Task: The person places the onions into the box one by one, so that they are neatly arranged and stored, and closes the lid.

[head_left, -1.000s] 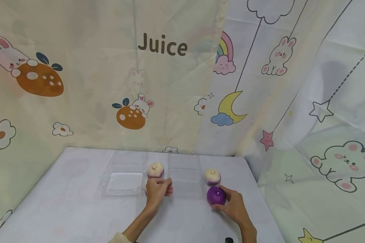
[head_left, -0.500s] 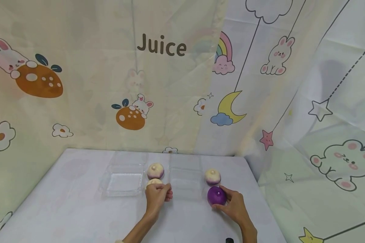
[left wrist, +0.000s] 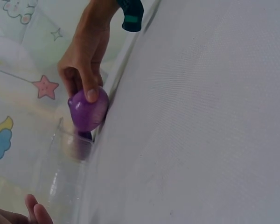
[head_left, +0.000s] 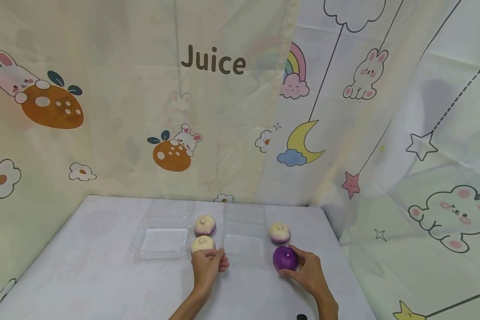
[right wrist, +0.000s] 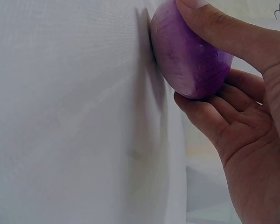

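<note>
The right hand (head_left: 310,269) grips the purple bulb (head_left: 285,258) from its right side, thumb on the near flank and the other fingers reaching round the far flank. The left hand (head_left: 207,266) has its thumb brought in against curled fingers, just beside the near cream bulb (head_left: 203,243); whether it pinches or touches that bulb cannot be told. Its fingers show only partly in the left wrist view. The purple bulb is at the surface of the white counter (head_left: 104,275), on the right part, near the counter's right edge, with a strip of bare surface between. Wider stretches lie between the two hands and out to the left edge. The purple bulb's small tip points up, away from the surface; nearly round, it has no obvious long axis. Directly behind it is the right cream bulb (head_left: 279,233), nub up. Behind the near cream bulb is the far cream bulb (head_left: 205,225), between the left clear container (head_left: 164,254) and right clear container (head_left: 246,244). Patterned cloth (head_left: 220,98) borders the counter's far edge.
</note>
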{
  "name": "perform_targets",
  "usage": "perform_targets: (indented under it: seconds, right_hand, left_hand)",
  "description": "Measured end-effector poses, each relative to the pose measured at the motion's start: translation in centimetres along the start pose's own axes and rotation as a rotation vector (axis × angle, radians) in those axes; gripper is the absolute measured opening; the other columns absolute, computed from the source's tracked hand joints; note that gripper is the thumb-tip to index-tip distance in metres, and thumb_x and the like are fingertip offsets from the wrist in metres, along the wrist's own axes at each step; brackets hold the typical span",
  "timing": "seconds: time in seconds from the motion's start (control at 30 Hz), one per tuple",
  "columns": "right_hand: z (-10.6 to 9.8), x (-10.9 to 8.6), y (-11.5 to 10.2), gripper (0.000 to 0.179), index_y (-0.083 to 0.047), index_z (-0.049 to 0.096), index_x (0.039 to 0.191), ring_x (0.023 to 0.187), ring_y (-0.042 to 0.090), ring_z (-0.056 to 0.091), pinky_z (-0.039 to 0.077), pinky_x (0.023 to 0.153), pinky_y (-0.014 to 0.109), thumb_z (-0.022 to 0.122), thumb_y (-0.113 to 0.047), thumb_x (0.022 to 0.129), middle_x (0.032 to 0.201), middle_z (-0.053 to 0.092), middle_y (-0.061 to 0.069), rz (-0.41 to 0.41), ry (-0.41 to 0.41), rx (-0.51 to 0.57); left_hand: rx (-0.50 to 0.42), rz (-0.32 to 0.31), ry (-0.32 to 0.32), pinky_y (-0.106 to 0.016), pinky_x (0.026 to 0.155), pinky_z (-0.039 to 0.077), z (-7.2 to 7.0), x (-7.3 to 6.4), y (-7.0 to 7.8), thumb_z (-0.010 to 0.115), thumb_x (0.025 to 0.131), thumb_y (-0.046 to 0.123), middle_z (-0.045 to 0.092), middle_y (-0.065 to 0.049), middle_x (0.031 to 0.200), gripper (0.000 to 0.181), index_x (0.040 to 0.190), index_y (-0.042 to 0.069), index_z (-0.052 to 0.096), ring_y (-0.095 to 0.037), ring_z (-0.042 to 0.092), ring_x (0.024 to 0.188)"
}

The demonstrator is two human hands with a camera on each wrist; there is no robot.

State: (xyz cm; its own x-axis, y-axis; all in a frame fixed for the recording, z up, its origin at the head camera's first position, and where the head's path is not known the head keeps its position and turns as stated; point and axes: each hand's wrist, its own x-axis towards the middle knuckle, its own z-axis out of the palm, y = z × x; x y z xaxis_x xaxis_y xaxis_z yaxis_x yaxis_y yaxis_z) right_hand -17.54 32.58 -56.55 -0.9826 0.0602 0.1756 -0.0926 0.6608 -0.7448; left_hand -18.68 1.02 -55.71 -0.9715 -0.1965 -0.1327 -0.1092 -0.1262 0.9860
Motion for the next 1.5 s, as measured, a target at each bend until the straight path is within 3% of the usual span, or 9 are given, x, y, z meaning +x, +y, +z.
perform_targets:
  seconds: [0.23, 0.43, 0.83, 1.5]
  right_hand:
    - [0.0, 0.0, 0.0, 0.093, 0.006, 0.066, 0.145, 0.132, 0.044, 0.07, 0.062, 0.106, 0.045, 0.107, -0.021, 0.066, 0.14, 0.071, 0.028, 0.019, 0.003, 0.013]
    - [0.1, 0.1, 0.3, 0.091, 0.007, 0.066, 0.143, 0.129, 0.045, 0.071, 0.063, 0.104, 0.047, 0.107, -0.022, 0.066, 0.139, 0.071, 0.029, -0.018, 0.013, 0.011]
    - [0.0, 0.1, 0.8, 0.089, 0.008, 0.067, 0.141, 0.128, 0.044, 0.072, 0.064, 0.103, 0.045, 0.106, -0.022, 0.067, 0.137, 0.072, 0.028, -0.043, 0.022, 0.03]
    - [-0.3, -0.1, 0.6, 0.088, 0.008, 0.067, 0.142, 0.129, 0.044, 0.07, 0.064, 0.102, 0.04, 0.106, -0.018, 0.068, 0.135, 0.073, 0.03, -0.033, 0.028, 0.069]
  left_hand:
    - [-0.019, -0.007, -0.003, -0.026, 0.059, 0.067, 0.0, -0.1, -0.3, 0.07, 0.102, 0.003, 0.079, -0.019, 0.076, 0.02, 0.095, -0.015, 0.074, -0.011, 0.075, 0.059]
    - [-0.033, -0.012, 0.005, -0.026, 0.06, 0.068, 0.1, -0.2, -0.7, 0.07, 0.103, 0.003, 0.08, -0.022, 0.078, 0.021, 0.097, -0.017, 0.074, -0.013, 0.077, 0.06]
    - [-0.033, -0.013, 0.033, -0.029, 0.059, 0.068, 0.4, -0.2, -0.9, 0.073, 0.103, 0.005, 0.08, -0.022, 0.078, 0.022, 0.096, -0.015, 0.076, -0.019, 0.079, 0.062]
    - [-0.069, -0.025, 0.023, -0.028, 0.06, 0.068, 0.3, -0.6, -1.1, 0.071, 0.103, 0.003, 0.08, -0.022, 0.078, 0.021, 0.098, -0.018, 0.075, -0.016, 0.078, 0.062]
